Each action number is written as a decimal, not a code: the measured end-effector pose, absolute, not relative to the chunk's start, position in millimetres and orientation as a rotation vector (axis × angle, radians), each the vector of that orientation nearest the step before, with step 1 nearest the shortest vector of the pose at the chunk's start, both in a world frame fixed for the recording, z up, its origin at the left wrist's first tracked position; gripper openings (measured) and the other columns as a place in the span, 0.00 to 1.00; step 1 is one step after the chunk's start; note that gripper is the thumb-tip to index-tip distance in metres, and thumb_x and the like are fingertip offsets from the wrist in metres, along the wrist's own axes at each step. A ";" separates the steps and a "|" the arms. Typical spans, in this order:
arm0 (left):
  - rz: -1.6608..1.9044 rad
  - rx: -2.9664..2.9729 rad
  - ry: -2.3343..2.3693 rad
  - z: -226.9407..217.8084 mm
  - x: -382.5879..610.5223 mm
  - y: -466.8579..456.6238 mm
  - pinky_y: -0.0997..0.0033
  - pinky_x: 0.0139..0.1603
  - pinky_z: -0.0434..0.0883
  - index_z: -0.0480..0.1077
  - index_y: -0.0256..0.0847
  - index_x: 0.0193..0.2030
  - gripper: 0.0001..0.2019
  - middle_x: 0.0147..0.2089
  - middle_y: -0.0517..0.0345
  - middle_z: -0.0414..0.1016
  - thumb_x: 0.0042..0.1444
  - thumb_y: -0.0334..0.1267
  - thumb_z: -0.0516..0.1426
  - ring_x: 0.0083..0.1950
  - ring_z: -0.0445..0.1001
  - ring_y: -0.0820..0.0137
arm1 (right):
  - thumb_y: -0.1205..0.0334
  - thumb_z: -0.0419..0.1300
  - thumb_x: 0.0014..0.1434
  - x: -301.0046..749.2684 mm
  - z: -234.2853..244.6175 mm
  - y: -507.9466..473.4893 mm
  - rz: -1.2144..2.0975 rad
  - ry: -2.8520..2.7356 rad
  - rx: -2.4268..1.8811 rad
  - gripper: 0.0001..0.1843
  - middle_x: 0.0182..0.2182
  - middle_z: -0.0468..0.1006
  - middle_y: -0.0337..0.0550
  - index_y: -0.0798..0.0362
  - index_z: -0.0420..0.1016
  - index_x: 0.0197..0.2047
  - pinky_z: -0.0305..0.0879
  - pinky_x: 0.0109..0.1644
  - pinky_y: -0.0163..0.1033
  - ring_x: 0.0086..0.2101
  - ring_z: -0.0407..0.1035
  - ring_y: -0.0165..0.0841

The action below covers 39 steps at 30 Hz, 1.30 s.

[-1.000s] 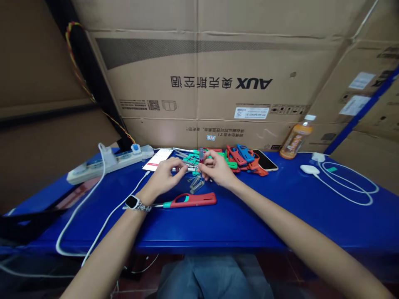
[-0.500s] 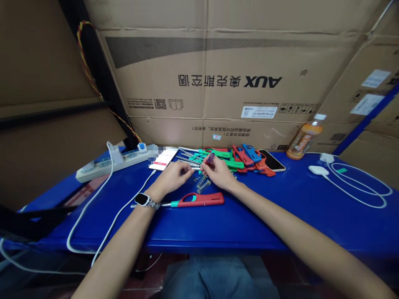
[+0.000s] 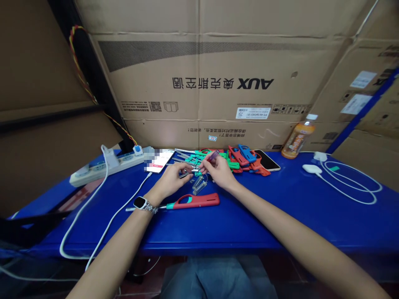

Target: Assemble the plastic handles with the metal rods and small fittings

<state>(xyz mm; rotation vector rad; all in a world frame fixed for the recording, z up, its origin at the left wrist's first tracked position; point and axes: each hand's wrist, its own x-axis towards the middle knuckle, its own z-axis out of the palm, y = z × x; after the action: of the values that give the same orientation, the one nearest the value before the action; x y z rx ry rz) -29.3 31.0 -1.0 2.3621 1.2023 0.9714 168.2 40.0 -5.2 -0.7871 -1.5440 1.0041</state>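
In the head view, a blue counter point(image 3: 249, 220) was seen from above, with both forearms stretched over it. The left hand point(image 3: 173, 179), with a watch point(image 3: 141, 202) worn at its wrist, was curled, its fingertips pinched on a thin metal rod point(image 3: 188, 170). The right hand point(image 3: 219, 171) was held just beside it, thumb and fingers pinched on a small reddish tube point(image 3: 213, 156) that was tilted up and away, above the counter. The two hands were nearly touching at the fingertips.

Just below the hands, a few clear tubes point(image 3: 199, 185) were laid on the counter, and nearer the person a red lighter point(image 3: 195, 201) with a teal front end was laid lengthwise. Behind the hands, a heap of green, red and blue shells point(image 3: 238, 158) was spread, with a dark phone point(image 3: 268, 161) at its right and a lit phone point(image 3: 158, 161) at its left, a white cable plugged into it. A power strip point(image 3: 104, 165) was set further left.

An orange bottle point(image 3: 297, 140) was stood at the back right; its label could not be read. A coiled white cable point(image 3: 349, 185) was laid at the far right.

A large cardboard box point(image 3: 156, 58) was stacked behind, its printing turned upside down: "AUX" point(image 3: 255, 84) was readable, followed by Chinese characters. The print on its small white sticker point(image 3: 252, 112) was too fine to be read.
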 end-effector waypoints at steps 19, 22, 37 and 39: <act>0.854 2.434 1.222 -9.9 -25.7 35.1 0.67 0.41 0.69 0.78 0.40 0.37 0.07 0.36 0.55 0.79 0.59 0.37 0.59 0.38 0.74 0.65 | 0.43 0.66 0.51 165.7 -12.3 41.4 1.130 -1.388 -0.780 0.22 0.26 0.76 0.36 0.50 0.64 0.34 0.75 0.32 0.39 0.25 0.73 0.31; 0.845 2.486 1.183 -9.8 -27.4 35.9 0.66 0.42 0.69 0.79 0.41 0.38 0.08 0.36 0.55 0.78 0.61 0.38 0.59 0.39 0.74 0.64 | 0.43 0.67 0.51 166.8 -12.1 40.8 1.131 -1.394 -0.788 0.22 0.26 0.76 0.37 0.50 0.64 0.34 0.75 0.31 0.39 0.25 0.73 0.31; 0.883 2.520 1.189 1.6 -14.5 18.4 0.67 0.41 0.68 0.71 0.40 0.32 0.02 0.34 0.57 0.75 0.51 0.31 0.58 0.38 0.73 0.65 | 0.44 0.63 0.57 174.0 1.1 15.7 1.042 -1.496 -0.704 0.19 0.27 0.76 0.38 0.50 0.64 0.35 0.73 0.34 0.39 0.26 0.73 0.31; 0.869 2.551 1.157 0.8 -11.9 17.3 0.68 0.40 0.68 0.71 0.40 0.33 0.02 0.34 0.57 0.75 0.51 0.31 0.57 0.37 0.73 0.66 | 0.44 0.63 0.57 174.6 1.2 10.8 1.030 -1.507 -0.698 0.19 0.28 0.76 0.38 0.50 0.64 0.36 0.74 0.35 0.40 0.27 0.73 0.31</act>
<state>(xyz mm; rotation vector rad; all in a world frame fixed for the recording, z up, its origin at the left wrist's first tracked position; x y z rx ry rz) -11.9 17.3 0.8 2.5512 1.1575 0.8691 174.6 10.8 1.2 -0.6983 -1.5073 1.0296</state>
